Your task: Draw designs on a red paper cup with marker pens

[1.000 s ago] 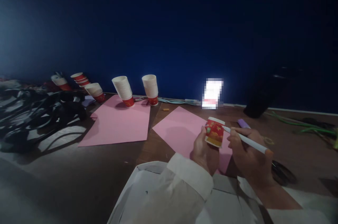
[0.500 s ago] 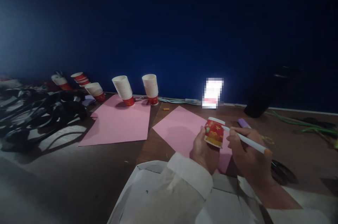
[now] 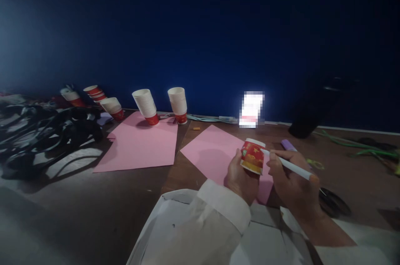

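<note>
Paper cup (image 3: pixel 252 156), pen (image 3: pixel 289 165), both hands slightly higher, leftward.

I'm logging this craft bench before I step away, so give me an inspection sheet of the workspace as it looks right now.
Surface: brown tabletop, dimly lit, with two pink paper sheets; near sheet, far sheet.
Job's things: red paper cup held above the near sheet; white pen with its tip at the cup's side.
Clutter: stacks of paper cups along the wall, black-and-white cloth at left, purple marker, scissors, white paper at the near edge.
Hands: left hand grips the cup; right hand grips the pen.
Cables: pale cord along the wall's foot; green cords at right.
Surroundings: dark blue wall; bright pixelated patch.
</note>
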`<action>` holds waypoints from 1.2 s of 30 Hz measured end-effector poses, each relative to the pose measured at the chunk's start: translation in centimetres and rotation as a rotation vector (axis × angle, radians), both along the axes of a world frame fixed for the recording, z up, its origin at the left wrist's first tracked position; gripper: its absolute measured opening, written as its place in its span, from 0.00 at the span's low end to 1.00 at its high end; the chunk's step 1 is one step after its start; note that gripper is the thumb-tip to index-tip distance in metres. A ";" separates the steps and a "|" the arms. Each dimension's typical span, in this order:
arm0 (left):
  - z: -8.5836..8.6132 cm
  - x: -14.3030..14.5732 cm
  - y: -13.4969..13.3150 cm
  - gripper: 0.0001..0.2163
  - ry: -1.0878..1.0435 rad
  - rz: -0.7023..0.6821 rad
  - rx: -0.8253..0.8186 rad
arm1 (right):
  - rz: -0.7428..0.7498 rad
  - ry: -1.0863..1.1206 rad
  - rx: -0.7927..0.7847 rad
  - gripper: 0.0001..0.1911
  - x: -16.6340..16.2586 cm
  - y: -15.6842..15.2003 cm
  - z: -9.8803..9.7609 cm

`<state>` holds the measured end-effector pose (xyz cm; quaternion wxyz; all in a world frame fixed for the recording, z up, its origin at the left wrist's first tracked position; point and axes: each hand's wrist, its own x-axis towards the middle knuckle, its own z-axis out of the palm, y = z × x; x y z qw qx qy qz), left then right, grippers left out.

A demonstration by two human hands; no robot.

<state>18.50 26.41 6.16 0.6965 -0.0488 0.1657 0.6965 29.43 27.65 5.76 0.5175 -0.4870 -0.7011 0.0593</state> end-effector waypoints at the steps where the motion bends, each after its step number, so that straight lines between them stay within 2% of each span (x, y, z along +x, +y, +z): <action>1: 0.0 0.0 0.0 0.16 -0.002 0.000 0.003 | 0.002 -0.001 0.001 0.14 0.0 0.0 0.1; 22: 0.1 -0.2 0.0 0.14 0.009 0.006 -0.029 | 0.060 -0.026 -0.009 0.12 -0.3 -0.4 0.6; 36: -0.3 -0.2 0.2 0.20 0.039 -0.009 0.032 | 0.074 -0.065 0.033 0.11 -0.3 -0.6 0.5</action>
